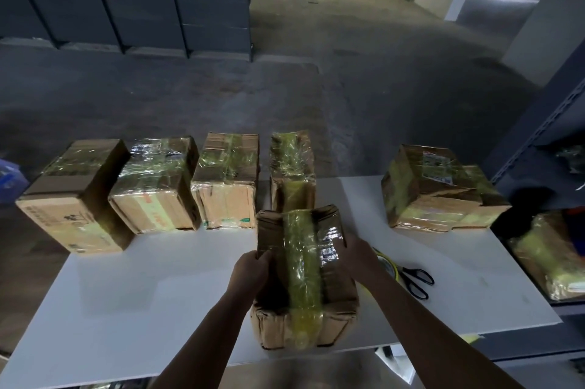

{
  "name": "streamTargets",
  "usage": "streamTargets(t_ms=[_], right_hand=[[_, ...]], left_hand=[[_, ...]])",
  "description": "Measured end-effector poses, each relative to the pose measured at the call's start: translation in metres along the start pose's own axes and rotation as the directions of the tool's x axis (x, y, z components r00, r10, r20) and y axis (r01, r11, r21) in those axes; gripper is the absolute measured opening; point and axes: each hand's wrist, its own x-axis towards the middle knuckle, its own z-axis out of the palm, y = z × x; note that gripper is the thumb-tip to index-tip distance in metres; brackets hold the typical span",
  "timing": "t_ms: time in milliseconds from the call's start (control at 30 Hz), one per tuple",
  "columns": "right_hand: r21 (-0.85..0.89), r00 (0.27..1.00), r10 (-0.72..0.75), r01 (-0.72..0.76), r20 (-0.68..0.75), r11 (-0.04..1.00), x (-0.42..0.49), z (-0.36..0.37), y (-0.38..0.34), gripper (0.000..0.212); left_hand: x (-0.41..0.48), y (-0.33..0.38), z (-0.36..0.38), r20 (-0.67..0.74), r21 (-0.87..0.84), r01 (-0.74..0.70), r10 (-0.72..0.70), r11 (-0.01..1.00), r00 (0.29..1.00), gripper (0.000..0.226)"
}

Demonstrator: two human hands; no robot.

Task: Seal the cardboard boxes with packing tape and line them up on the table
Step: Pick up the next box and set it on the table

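Observation:
A taped cardboard box (304, 278) with a yellow tape strip down its top sits at the near middle of the white table (142, 300). My left hand (250, 271) grips its left top edge and my right hand (356, 254) holds its right side. Along the table's far edge stand several taped boxes side by side: one at the far left (76, 195), one beside it (155, 183), a third (226, 179) and a narrow one (292, 170) just behind the held box. Another taped box (440, 189) stands apart at the far right.
A tape roll (387, 263) and black scissors (418, 281) lie right of my right arm. A dark metal shelf (538, 122) rises at the right, with a wrapped box (550, 259) on it. Concrete floor lies beyond the table.

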Motion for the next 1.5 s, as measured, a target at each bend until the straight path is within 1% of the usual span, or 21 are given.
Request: streamTargets(t_ms=[100,167,233,333,400,467,533,600,633,667,733,800,833,900,933,1000,1067,1167,1233,1367,1500], right_hand=[[-0.045,0.999,-0.033,0.032,-0.017,0.998,-0.003,-0.006,-0.001,0.03],[-0.069,0.999,-0.03,0.028,-0.036,0.997,-0.003,-0.011,-0.004,0.035],[-0.147,0.996,-0.055,0.043,-0.077,0.988,-0.005,-0.019,-0.011,0.042],[-0.241,0.979,-0.123,0.081,-0.162,0.967,-0.012,-0.032,-0.024,0.042],[-0.255,0.974,-0.155,0.11,-0.164,0.961,-0.014,-0.038,-0.03,0.039],[-0.254,0.979,-0.147,0.107,-0.142,0.961,-0.013,-0.038,-0.033,0.038],[-0.232,0.982,-0.141,0.11,-0.124,0.966,-0.01,-0.036,-0.032,0.042],[-0.198,0.981,-0.145,0.118,-0.127,0.973,-0.009,-0.032,-0.03,0.047],[-0.152,0.981,-0.153,0.133,-0.123,0.979,-0.008,-0.031,-0.03,0.046],[-0.085,0.981,-0.159,0.15,-0.109,0.985,-0.008,-0.031,-0.029,0.044],[0.018,0.979,-0.195,0.197,-0.049,0.98,-0.01,-0.029,-0.028,0.035],[0.061,0.971,-0.239,0.239,-0.02,0.969,-0.012,-0.025,-0.025,0.029],[0.067,0.971,-0.238,0.239,-0.022,0.969,-0.01,-0.021,-0.021,0.032],[0.069,0.995,-0.092,0.09,0.025,0.994,-0.014,-0.021,-0.016,0.053],[0.082,0.996,0.009,-0.016,0.085,0.996,-0.014,-0.022,-0.011,0.064],[0.144,0.968,0.122,-0.156,0.218,0.977,-0.013,-0.021,0.001,0.074],[0.19,0.953,0.159,-0.211,0.257,0.959,-0.012,-0.018,0.013,0.069],[0.251,0.969,0.149,-0.197,0.198,0.948,-0.009,-0.013,0.021,0.046],[0.27,0.979,0.135,-0.174,0.156,0.947,-0.009,-0.012,0.021,0.042],[0.264,0.988,0.107,-0.134,0.113,0.955,-0.009,-0.011,0.018,0.05],[0.172,0.99,0.101,-0.118,0.1,0.978,-0.011,-0.009,0.003,0.063]], left_hand=[[0.001,0.004,0.003,-0.001,-0.031,0.011,-0.011,0.999,1.0,0.029],[0.002,0.006,0.004,0.002,-0.08,0.035,-0.035,0.996,0.999,0.028],[0.002,0.008,0.003,0.038,-0.214,0.082,-0.075,0.973,0.996,0.028],[0.003,0.005,0.002,0.15,-0.423,0.199,-0.148,0.884,0.978,0.028],[0.004,0.001,0.005,0.183,-0.44,0.229,-0.163,0.868,0.969,0.029],[0.005,0.004,0.01,0.104,-0.305,0.126,-0.098,0.944,0.99,0.025],[0.005,0.007,0.013,-0.106,-0.044,-0.055,0.05,0.998,0.993,0.029],[0.001,0.012,0.013,-0.263,0.262,-0.21,0.279,0.942,0.924,0.037],[0.0,0.013,0.015,-0.262,0.379,-0.271,0.384,0.885,0.885,0.035],[-0.001,0.014,0.017,-0.226,0.429,-0.314,0.438,0.847,0.87,0.031],[-0.005,0.021,0.021,-0.145,0.416,-0.311,0.4,0.855,0.905,0.029],[-0.01,0.033,0.018,-0.065,0.416,-0.256,0.31,0.872,0.949,0.048],[-0.011,0.038,0.015,-0.013,0.407,-0.234,0.261,0.883,0.965,0.058],[-0.014,0.045,0.009,0.144,0.363,-0.189,0.146,0.912,0.979,0.079],[-0.017,0.047,0.006,0.218,0.359,-0.167,0.092,0.918,0.972,0.09],[-0.014,0.046,-0.001,0.3,0.341,-0.127,0.02,0.931,0.954,0.099],[-0.009,0.043,-0.009,0.307,0.296,-0.121,0.026,0.948,0.951,0.085],[-0.009,0.04,-0.016,0.27,0.341,-0.165,0.071,0.926,0.96,0.057],[-0.011,0.036,-0.017,0.288,0.342,-0.199,0.099,0.918,0.952,0.044],[-0.011,0.026,-0.021,0.308,0.067,-0.077,0.053,0.995,0.95,0.035],[-0.007,0.015,-0.025,0.255,0.013,0.003,-0.006,1.0,0.967,0.035]])
